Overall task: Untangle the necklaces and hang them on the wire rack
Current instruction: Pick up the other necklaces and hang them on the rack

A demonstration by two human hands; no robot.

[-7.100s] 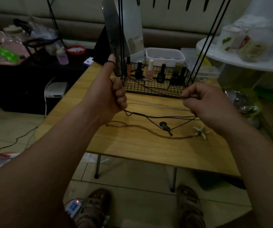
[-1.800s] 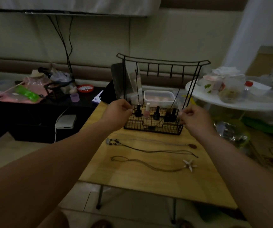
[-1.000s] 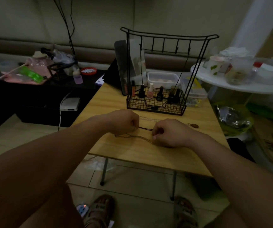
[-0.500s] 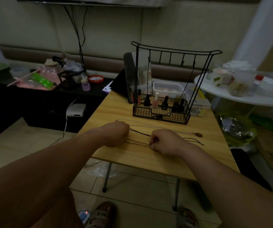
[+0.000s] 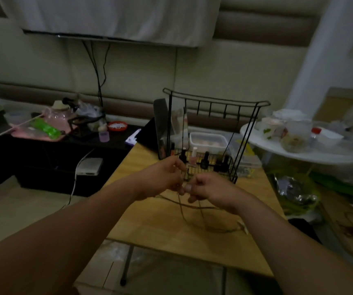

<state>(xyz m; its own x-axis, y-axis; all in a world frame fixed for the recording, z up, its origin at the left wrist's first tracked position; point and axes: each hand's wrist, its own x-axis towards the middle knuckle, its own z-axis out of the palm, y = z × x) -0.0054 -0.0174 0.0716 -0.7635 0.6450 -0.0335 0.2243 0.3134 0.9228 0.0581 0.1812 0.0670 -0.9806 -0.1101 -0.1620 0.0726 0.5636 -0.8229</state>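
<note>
My left hand and my right hand are raised close together above the wooden table, in front of the black wire rack. Both pinch the top of a brown cord necklace, whose loop hangs down below them to the tabletop. Its pale flower pendant lies by my right forearm. A thin dark necklace hangs from the rack's hooks down into its basket.
Several nail polish bottles stand in the rack's basket. A clear lidded box sits behind it. A white round table with jars is at the right. A dark low cabinet with clutter is at the left.
Both hands lifted from the tabletop with the brown cord necklace and came closer together in front of the rack. The camera tilted up.
</note>
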